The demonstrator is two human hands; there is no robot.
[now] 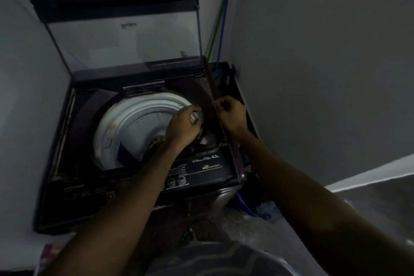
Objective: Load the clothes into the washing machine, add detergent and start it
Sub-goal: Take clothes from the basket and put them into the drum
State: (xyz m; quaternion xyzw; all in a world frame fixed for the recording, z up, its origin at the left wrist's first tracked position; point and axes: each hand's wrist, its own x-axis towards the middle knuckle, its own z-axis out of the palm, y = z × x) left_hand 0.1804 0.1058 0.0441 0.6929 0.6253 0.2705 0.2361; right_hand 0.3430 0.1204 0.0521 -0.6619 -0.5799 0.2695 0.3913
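Our left hand (182,126) reaches over the right side of the drum's white rim (107,132), fingers curled round a small pale object (195,117) that is too blurred for us to name. Just beside it, our right hand (230,114) sits at the right edge of the washing machine (67,188) with its fingers drawn in tight; we cannot tell whether they pinch anything. The two hands are close together but not touching.

Starting from the left, we see a pale wall (22,78) hard against the machine's side. The machine is a dark top-loader, and its lid (125,40) stands open and upright against the back wall. Inside the drum, a dark blue piece of cloth (125,153) lies low on the near side. Along the front edge runs the dark control panel (208,163), with faint lettering and two small buttons that our left forearm partly covers.

Behind the machine's right rear corner, a green hose (214,29) and a blue hose (224,13) rise side by side up the corner of the room. To the right is a grey wall (313,51) with a white skirting board (369,171) at its foot, meeting a dark floor (380,204). The whole room is dim.
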